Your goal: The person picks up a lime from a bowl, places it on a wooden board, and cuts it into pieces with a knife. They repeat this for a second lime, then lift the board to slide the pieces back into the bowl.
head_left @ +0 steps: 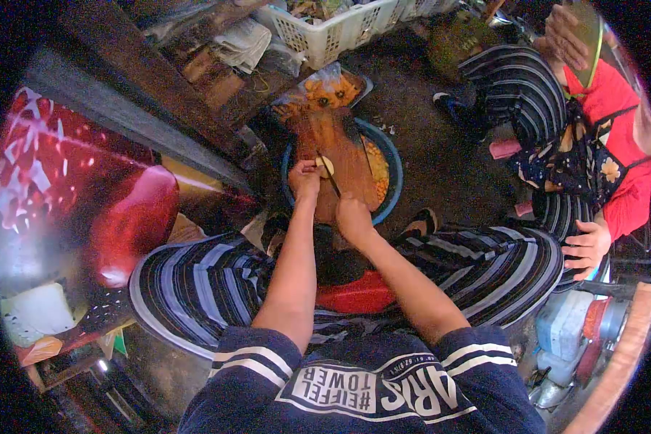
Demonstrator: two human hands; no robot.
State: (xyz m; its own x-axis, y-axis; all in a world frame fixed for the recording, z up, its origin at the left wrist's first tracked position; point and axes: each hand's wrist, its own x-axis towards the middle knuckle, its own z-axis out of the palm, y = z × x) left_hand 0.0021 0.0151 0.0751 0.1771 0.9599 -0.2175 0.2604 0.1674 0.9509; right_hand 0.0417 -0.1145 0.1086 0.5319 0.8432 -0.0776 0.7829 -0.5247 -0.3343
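Note:
A brown wooden cutting board (pixel 351 163) lies across a round blue tub (pixel 396 173). My left hand (pixel 305 179) is closed on a pale yellow, roundish piece of food (pixel 325 167) over the board. In my right hand (pixel 354 215) is the handle of a knife (pixel 333 184), its dark blade reaching up to the pale piece. Small yellow-orange chopped pieces (pixel 377 170) fill the part of the tub that shows right of the board. Just past the board, orange pieces (pixel 333 90) lie in clear plastic.
A white plastic basket (pixel 340 40) stands at the back. On the right sits a person in a red top (pixel 622 137), one hand (pixel 587 246) lowered, the other holding a green-edged object (pixel 592 54). Wooden beams (pixel 123 58) run along the left. Blue containers (pixel 563 325) stand at lower right.

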